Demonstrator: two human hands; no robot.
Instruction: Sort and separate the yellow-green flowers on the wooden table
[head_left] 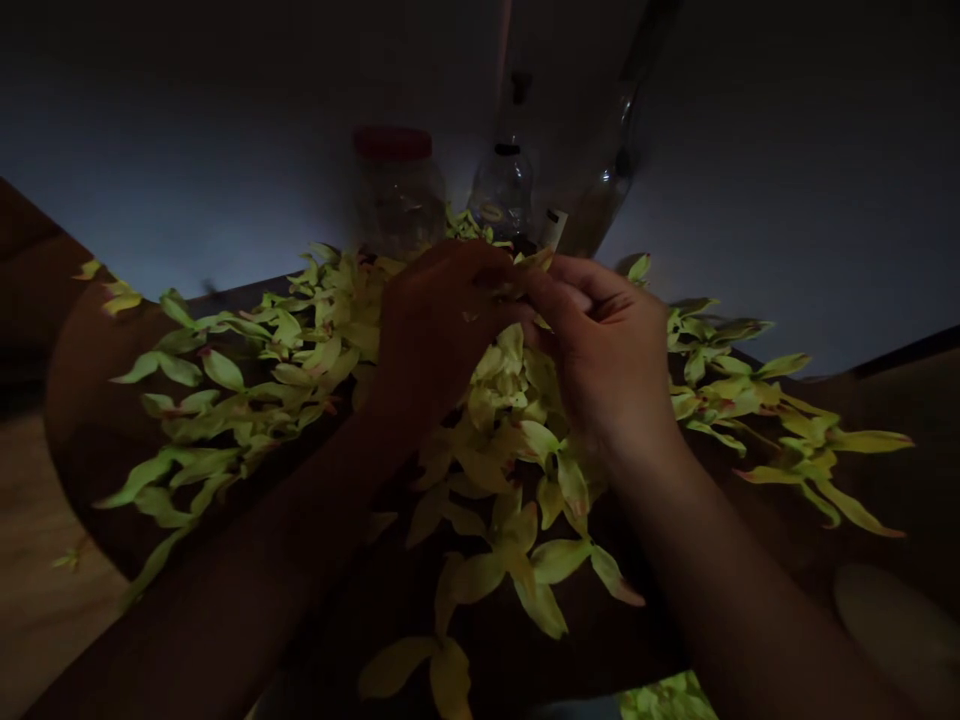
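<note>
Close together above a dark round table (82, 390), my left hand (442, 320) and my right hand (611, 345) meet with bent fingers. A yellowish-green flower (535, 260) shows in part at their fingertips, the rest of it hidden by the fingers. My right thumb and forefinger pinch it. The left hand lies in deep shade, its fingers curled at the same flower. Below and around both hands spreads a heap of loose yellow-green flowers (510, 385), some with reddish tips.
Behind the hands stand a clear jar with a red lid (394, 145), a clear glass bottle (502, 190) and a taller glass vessel (611, 180). A pale wall rises behind. More flowers (667, 697) lie at the bottom edge. One small flower (69, 558) is on the floor.
</note>
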